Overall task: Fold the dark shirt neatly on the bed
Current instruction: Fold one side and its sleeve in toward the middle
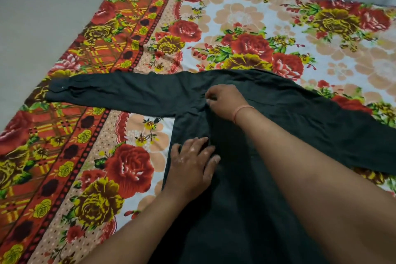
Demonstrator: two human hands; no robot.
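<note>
Head view, one frame. I see the shirt [246, 178] laid flat on the bed [120, 169], body running from bottom centre up to mid-frame, nothing folded yet that I can tell.

Nearest: left hand [190, 165], lower centre, fingers spread wide and palm flat on the shirt's left edge. It grips nothing; it pins the cloth.

Above it: right hand [225, 100], centre of frame, fingers curled narrow, pinching a bunch of fabric near the armpit seam. A thin band [242, 112] sits on that wrist.

Farther: left sleeve [111, 94] stretched out toward the left edge of the frame, cuff [59, 88] lying on the red border of the bedsheet. The other sleeve [342, 122] runs off toward the right edge.

Judgement: step in hand is smoothing and setting the side seam before the sleeve comes in. To do it well I would keep the flat hand pressing, pull the pinched cloth taut away from it, clear the wrinkles, then fold along a straight line.

Containers: none in view.
</note>
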